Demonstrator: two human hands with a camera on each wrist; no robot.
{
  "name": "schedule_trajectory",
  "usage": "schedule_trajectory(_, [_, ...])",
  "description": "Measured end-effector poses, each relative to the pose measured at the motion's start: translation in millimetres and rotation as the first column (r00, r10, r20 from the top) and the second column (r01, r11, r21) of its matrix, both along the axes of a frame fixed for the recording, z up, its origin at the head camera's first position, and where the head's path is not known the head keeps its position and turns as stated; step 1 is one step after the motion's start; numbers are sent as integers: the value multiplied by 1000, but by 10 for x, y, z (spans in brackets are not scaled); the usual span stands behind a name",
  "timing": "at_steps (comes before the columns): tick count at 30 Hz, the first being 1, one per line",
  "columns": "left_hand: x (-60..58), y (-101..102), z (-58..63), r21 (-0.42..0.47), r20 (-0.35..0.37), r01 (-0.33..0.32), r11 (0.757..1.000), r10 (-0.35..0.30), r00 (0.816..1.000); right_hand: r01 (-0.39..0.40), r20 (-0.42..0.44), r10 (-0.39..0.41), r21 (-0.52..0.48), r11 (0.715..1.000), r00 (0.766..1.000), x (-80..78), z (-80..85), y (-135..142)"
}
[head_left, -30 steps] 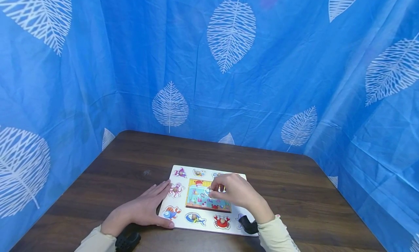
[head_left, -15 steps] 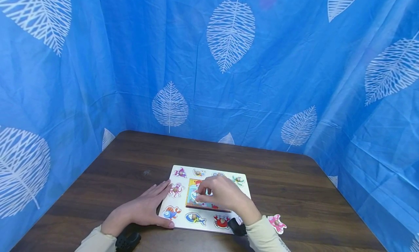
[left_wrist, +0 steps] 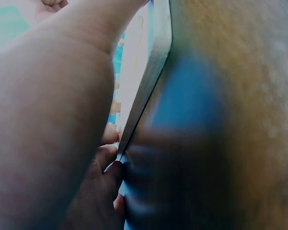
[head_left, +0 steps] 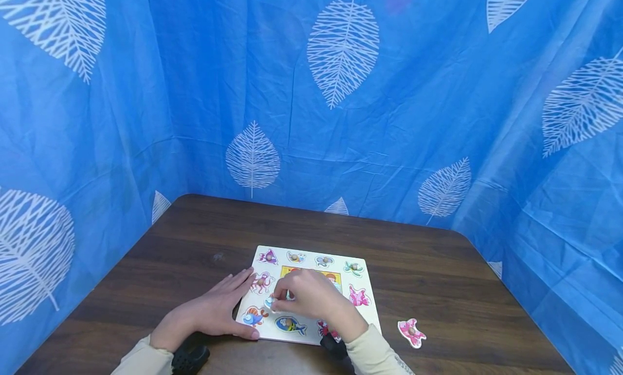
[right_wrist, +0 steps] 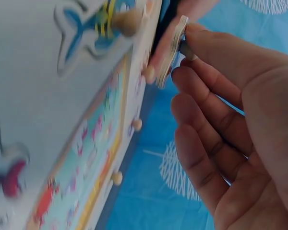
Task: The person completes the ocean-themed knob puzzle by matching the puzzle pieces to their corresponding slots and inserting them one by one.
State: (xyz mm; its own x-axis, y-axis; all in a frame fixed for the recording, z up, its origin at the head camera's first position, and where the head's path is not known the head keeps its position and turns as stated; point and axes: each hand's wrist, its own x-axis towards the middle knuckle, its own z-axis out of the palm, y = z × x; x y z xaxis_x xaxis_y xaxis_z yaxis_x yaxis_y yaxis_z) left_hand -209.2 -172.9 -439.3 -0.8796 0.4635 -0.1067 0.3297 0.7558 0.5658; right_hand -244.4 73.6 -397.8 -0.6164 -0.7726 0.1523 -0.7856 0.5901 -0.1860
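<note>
A white peg puzzle board [head_left: 340, 338] with sea-animal pieces lies on the table. My right hand [head_left: 311, 296] is over its left half, pinching a small puzzle piece [head_left: 269, 302] that shows some blue. In the right wrist view, thumb and fingertips hold this puzzle piece [right_wrist: 170, 57] by its knob [right_wrist: 186, 50], tilted and seen edge-on. Its picture is mostly hidden. My left hand [head_left: 216, 309] rests at the board's left edge, fingers extended and thumb at the front corner. Near the right hand are the blue lobster picture [head_left: 254, 316] and the fish piece [head_left: 290, 325].
A pink fish piece [head_left: 411, 331] lies on the brown wooden table [head_left: 452, 288], right of the board. Its matching pink picture [head_left: 358, 296] shows on the board's right side. Other knobbed pieces, such as the octopus [head_left: 263, 282], sit along the border. A blue leaf-print curtain [head_left: 311, 147] surrounds the table.
My right hand has moved left across the board with the pinched puzzle piece, toward the lobster picture. The pink fish piece on the table has come out from behind my arm. My left hand stays put.
</note>
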Motion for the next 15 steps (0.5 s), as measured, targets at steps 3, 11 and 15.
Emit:
schedule_trajectory(3, [2, -4, -2, 2, 3, 0, 1000, 0, 1000, -13, 4, 13, 3, 1000, 1000, 23, -29, -75])
schedule_trajectory(11, [6, -9, 2, 5, 6, 5, 1000, -5, 1000, -55, -42, 56, 17, 998, 998, 92, -95, -238])
schedule_trajectory(15, [-3, -15, 1, 15, -16, 26, 1000, -26, 1000, -68, -63, 69, 22, 997, 996, 107, -133, -293])
